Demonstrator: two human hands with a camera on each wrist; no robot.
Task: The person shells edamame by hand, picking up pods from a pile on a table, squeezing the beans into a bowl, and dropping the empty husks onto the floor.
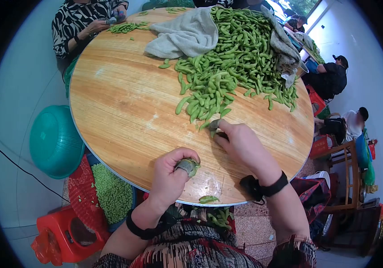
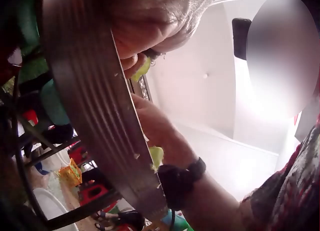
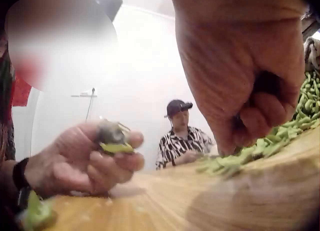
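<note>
Your left hand [image 1: 169, 176], lower centre of the frame, grips a green pod [image 1: 194, 168], fingers curled round it; 1 grey cover [image 1: 184, 165] shows on its thumb. Your right hand [image 1: 245, 145], right of centre, bends its fingers down at the near edge of the pod heap [image 1: 245, 49]; whether they pinch a pod cannot be told. A loose pod [image 1: 209, 199] lies at the table's near edge. Shelled beans [image 1: 111, 192], lower left, represent work done; the large heap, upper centre to upper right, appears to be mostly whole pods and remains. A pale cloth [image 1: 184, 38] adjoins the heap's left side, and the round table's [image 1: 111, 105] rim stands between your hands and the beans. Upper left, another person [image 1: 82, 24] handles a smaller pile [image 1: 126, 27].
</note>
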